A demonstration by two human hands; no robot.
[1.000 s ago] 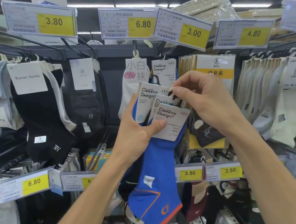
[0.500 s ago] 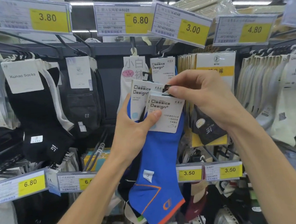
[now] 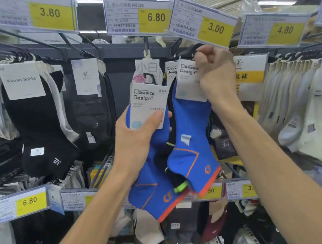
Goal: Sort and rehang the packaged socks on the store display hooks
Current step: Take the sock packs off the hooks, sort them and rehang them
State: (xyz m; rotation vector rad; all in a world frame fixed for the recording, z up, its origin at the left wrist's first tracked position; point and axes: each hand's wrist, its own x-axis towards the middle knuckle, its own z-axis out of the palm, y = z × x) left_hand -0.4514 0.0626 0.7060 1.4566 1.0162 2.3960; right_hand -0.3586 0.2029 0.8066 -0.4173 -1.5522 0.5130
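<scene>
In the middle of the frame, two hands are up in front of a wall full of socks. The left hand (image 3: 136,143) grips the first blue socks (image 3: 153,191). Its thumb presses on their white card (image 3: 148,103), which says "Classics Design". These socks hang down toward the lower middle and have an orange edge at the toe.

A bit higher and to the right, the right hand (image 3: 216,73) is curled tight. Its fingers pinch the top of the second blue socks (image 3: 193,138), which have the same kind of card. The hand is right up at a black hook (image 3: 186,50) just under the 3.00 price tag (image 3: 216,28). I cannot tell if the card is on the hook or not, because the fingers hide that spot.

Between the two blue pairs a dark sock with a green tip (image 3: 179,186) peeks out. I cannot tell what holds it.

Along the top of the frame more price tags say 3.80 (image 3: 51,13), 6.80 (image 3: 155,17) and 4.80 (image 3: 285,30). On the left side hang black socks (image 3: 38,123) with a "Kunao Socks" label. On the right side hang rows of white socks (image 3: 313,117). At the lower left there is another 6.80 tag (image 3: 30,201).
</scene>
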